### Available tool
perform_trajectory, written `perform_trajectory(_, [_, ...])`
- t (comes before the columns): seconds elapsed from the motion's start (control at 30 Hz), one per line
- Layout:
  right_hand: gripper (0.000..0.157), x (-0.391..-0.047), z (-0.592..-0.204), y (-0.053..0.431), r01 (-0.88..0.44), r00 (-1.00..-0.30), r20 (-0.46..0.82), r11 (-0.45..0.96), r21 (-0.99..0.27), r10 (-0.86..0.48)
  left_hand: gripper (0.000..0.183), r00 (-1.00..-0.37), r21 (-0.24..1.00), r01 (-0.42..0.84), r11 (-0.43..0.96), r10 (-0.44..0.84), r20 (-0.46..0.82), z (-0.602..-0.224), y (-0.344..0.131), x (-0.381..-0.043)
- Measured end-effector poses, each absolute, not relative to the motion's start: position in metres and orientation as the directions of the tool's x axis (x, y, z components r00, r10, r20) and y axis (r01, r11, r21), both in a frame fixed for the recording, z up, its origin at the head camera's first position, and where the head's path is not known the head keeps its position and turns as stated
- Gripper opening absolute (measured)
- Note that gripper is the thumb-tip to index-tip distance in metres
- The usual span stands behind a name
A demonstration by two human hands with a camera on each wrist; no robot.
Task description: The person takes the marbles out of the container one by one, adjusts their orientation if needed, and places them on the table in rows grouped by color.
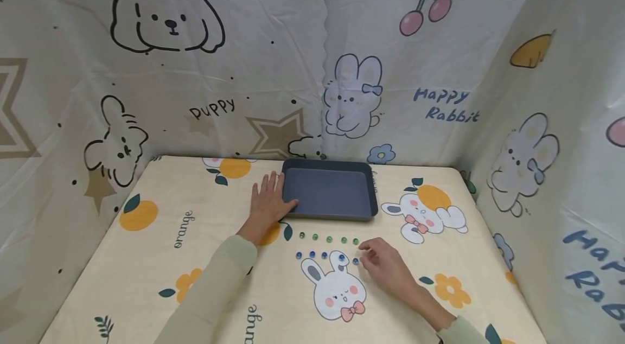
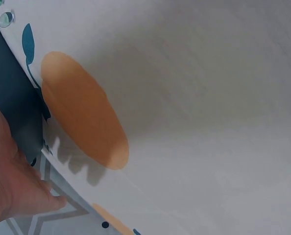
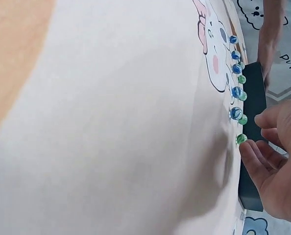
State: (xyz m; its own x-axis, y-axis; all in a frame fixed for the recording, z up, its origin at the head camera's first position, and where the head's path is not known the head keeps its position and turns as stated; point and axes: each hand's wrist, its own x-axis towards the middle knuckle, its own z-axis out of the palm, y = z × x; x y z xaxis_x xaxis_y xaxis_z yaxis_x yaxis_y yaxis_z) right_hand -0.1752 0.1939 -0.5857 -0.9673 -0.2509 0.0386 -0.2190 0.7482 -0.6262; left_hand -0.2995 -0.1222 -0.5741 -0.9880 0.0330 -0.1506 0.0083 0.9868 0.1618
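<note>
A dark blue-grey rectangular tray [image 1: 328, 192] lies near the back edge of the table. My left hand [image 1: 267, 198] rests at its left side, fingers spread and thumb over the rim. In front of the tray, several green glass marbles [image 1: 329, 239] form a row, with a row of several blue marbles [image 1: 324, 255] nearer to me. My right hand [image 1: 383, 263] is at the right end of both rows. In the right wrist view a gap shows between its thumb and fingers, with the fingertips close to the end green marble [image 3: 241, 139]; nothing is visibly held.
A cream cloth [image 1: 195, 290] printed with oranges, flowers and rabbits covers the table. Patterned fabric walls [image 1: 273, 62] stand behind the tray and at both sides. The tray's back edge is close to the rear wall.
</note>
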Motion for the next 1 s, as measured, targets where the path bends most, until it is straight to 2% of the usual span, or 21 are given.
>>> perform_trajectory(0.17, [0.019,-0.188,-0.574,0.201,-0.293,-0.954,0.132,0.744,-0.601,-0.269,0.093,-0.989,0.197,0.004,0.98,0.032,-0.143,-0.578,-0.128,-0.301])
perform_trajectory(0.37, [0.028,-0.211,-0.558,0.211,-0.369,-0.93,0.216,0.755,-0.542,-0.299,0.092,-0.991,0.226,0.011,0.974,0.04,-0.124,-0.588,-0.133,-0.302])
perform_trajectory(0.67, [0.042,-0.248,-0.538,0.224,-0.376,-0.926,0.208,0.83,-0.412,-0.316,0.09,-0.99,0.253,0.005,0.967,0.04,-0.137,-0.59,-0.131,-0.304])
perform_trajectory(1.0, [0.047,-0.283,-0.513,0.231,-0.395,-0.916,0.215,0.853,-0.34,-0.339,0.079,-0.992,0.32,0.006,0.947,0.047,-0.119,-0.596,-0.137,-0.306])
